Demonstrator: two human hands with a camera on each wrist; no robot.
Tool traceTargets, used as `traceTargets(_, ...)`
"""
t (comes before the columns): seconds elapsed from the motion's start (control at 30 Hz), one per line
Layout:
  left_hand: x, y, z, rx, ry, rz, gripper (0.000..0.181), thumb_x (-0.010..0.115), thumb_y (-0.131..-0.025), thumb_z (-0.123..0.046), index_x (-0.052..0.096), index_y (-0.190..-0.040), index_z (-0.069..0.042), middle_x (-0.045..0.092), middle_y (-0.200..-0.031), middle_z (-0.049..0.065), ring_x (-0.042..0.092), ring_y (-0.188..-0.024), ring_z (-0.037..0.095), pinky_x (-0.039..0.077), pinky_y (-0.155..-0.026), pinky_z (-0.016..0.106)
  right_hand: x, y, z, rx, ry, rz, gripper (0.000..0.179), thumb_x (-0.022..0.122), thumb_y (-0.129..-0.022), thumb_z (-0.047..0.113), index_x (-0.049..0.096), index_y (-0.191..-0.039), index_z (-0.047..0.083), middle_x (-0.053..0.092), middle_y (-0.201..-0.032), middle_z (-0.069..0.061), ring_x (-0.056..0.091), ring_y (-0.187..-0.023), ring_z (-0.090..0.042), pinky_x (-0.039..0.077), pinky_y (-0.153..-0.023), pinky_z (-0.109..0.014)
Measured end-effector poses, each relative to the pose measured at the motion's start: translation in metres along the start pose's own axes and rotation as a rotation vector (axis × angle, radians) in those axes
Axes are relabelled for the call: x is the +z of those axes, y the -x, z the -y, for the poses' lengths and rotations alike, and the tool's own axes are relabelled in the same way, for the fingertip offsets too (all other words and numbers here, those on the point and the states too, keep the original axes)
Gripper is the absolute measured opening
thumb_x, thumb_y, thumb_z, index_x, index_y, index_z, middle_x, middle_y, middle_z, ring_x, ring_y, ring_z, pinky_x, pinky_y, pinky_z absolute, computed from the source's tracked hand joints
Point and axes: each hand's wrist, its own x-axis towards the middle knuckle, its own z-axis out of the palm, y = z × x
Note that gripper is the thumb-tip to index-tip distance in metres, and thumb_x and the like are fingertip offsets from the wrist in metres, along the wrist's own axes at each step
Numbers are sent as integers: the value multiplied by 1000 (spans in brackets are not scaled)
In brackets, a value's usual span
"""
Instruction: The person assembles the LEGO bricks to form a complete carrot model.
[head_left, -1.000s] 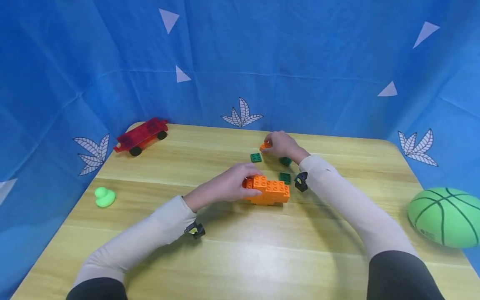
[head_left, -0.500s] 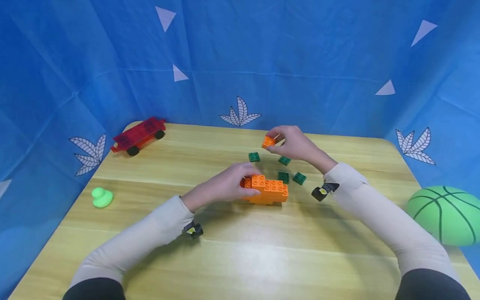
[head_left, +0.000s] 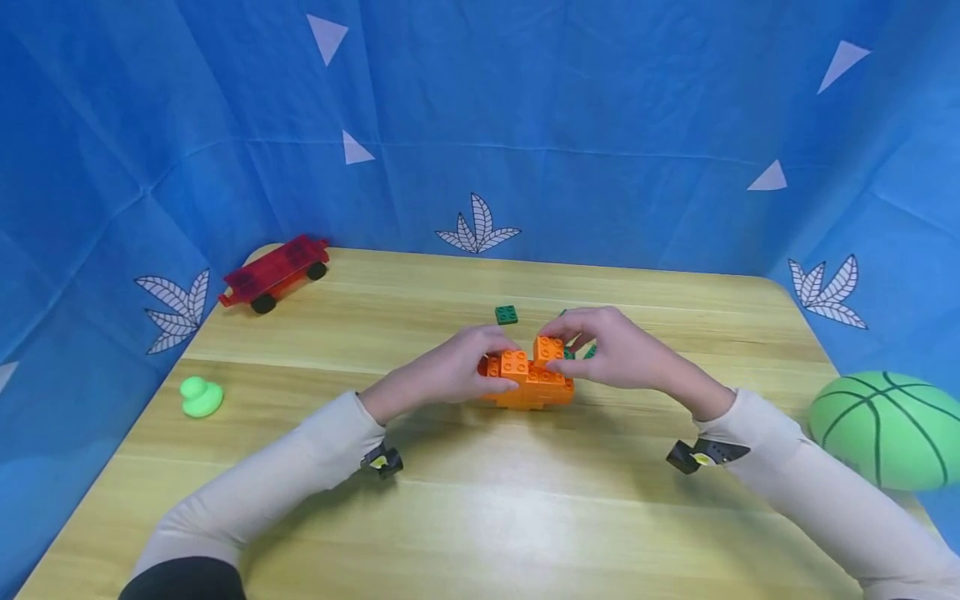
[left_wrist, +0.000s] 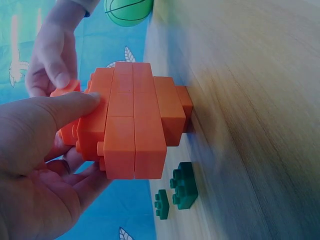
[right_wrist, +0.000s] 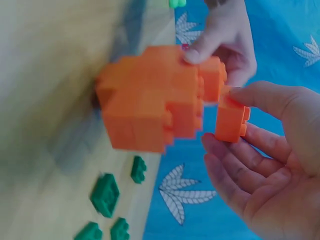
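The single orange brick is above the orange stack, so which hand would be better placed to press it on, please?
Probably the right hand: it pinches the single orange brick just above the orange stack. The left hand is occupied, gripping the stack's left end.

A Screened-Off Play Setting

This looks like a play or recording corner; the building around it cannot be told. Blue cloth (head_left: 600, 83), printed with pale triangles (head_left: 327, 38) and leaf sprays (head_left: 477, 227), hangs behind the far edge and both sides of a wood-grain bench (head_left: 465, 525). Toys mark the setting: a red wheeled toy (head_left: 274, 270) at the far left corner, a green duck (head_left: 201, 397) by the left edge, a green ball (head_left: 885, 432) at the right edge, orange bricks (head_left: 534, 392) near the middle. Small black cameras (head_left: 387, 462) are worn at both wrists (head_left: 381, 403).
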Motion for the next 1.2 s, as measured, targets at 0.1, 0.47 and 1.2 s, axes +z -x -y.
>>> traceTargets(0.1,0,0,0,0,4,-2,38,79,-91,-23,71,-124,-7,65,-109,3,56,-89,16,52,-71,21,8,5,1,-19,1,1,35,80,-89,17,74,-122,10,76,-113,-2,68,-91,-14,62,-83,-44)
traceTargets(0.47,-1,0,-2,-21,-3,1,37,79,-92,-25,71,-125,-9,64,-107,1,56,-90,16,52,-72,22,18,6,3,-36,41,-36,36,82,-86,16,75,-121,10,77,-110,0,65,-88,-11,60,-79,-40)
traceTargets(1.2,-1,0,-2,-34,2,9,36,79,-92,-27,72,-124,-12,64,-105,-1,55,-90,16,52,-72,23,17,3,3,-24,-2,-5,32,84,-87,20,78,-117,9,75,-97,2,67,-84,-13,62,-79,-40)
